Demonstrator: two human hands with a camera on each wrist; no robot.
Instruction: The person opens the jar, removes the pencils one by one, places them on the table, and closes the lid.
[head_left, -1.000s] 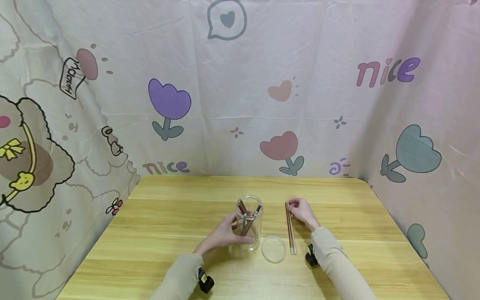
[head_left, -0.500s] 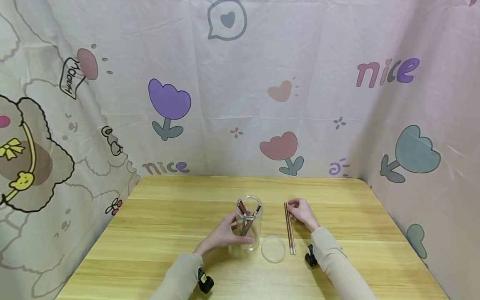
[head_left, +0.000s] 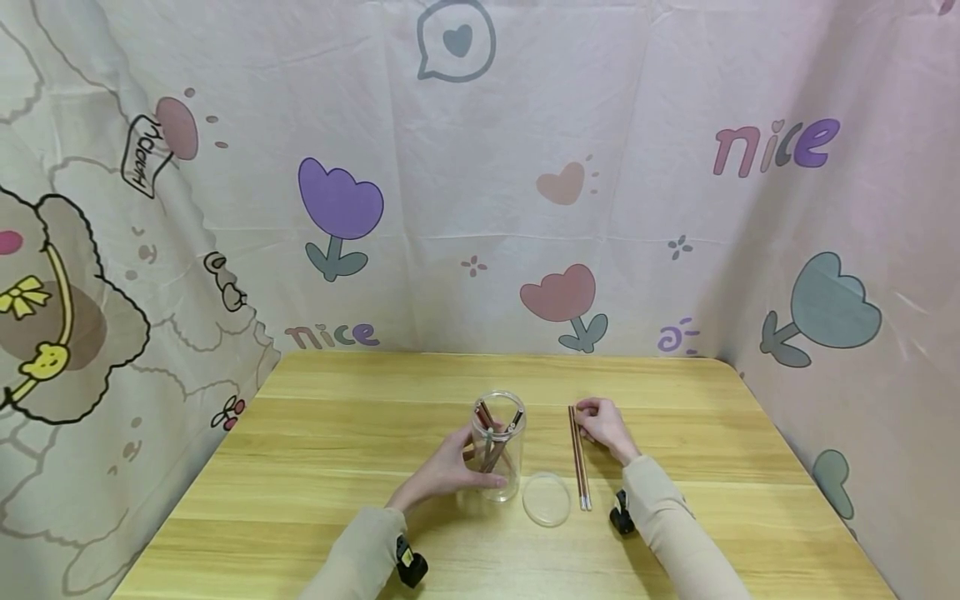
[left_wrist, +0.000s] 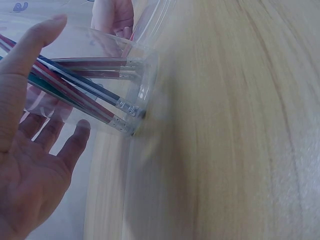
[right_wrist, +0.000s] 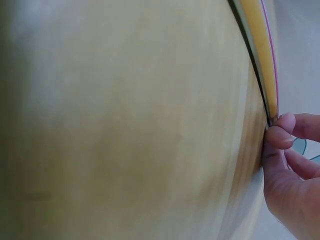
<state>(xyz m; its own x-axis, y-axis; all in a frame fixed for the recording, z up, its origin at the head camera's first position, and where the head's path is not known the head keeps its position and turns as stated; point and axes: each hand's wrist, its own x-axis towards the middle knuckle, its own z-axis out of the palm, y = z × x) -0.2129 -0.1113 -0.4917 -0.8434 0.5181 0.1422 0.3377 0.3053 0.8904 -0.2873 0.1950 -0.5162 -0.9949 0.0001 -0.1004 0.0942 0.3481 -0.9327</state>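
We saw the left hand (head_left: 450,468) gripping the jar (head_left: 512,460); the right hand (head_left: 604,428) pinched a pencil (right_wrist: 263,55), fingertips (right_wrist: 280,138) obscuring its end.

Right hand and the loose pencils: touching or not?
Touching: the right wrist view shows the right hand pinching at least one pencil by its end.
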